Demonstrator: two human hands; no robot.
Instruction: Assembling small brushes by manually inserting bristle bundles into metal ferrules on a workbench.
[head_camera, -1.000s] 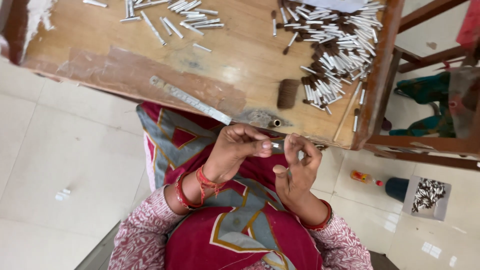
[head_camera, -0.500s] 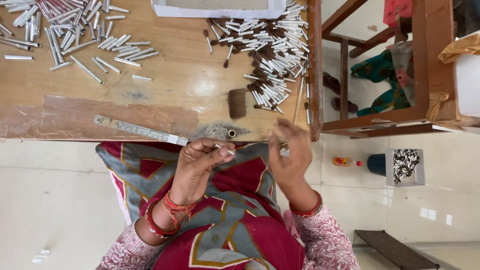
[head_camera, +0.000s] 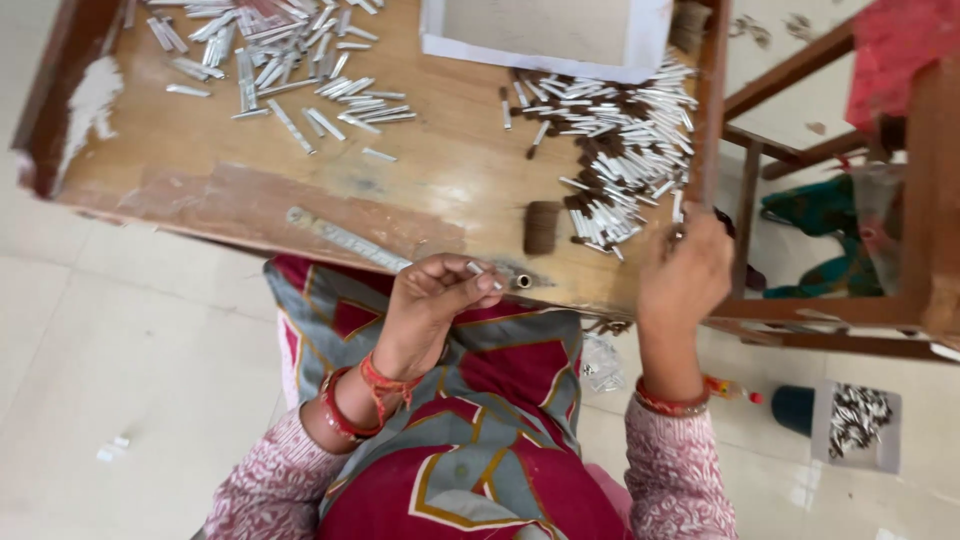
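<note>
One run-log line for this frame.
left hand: pinches small white tube | right hand: at pile of white tubes | wooden table

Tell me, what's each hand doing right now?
Left hand pinches a small silver tube at the table edge. Right hand reaches the tube pile. Nothing in the way.

Pink-and-white patterned sleeves (head_camera: 680, 470), red bangles (head_camera: 338, 410) and red thread on the wrists, red, grey and gold patterned dress (head_camera: 480, 420).
</note>
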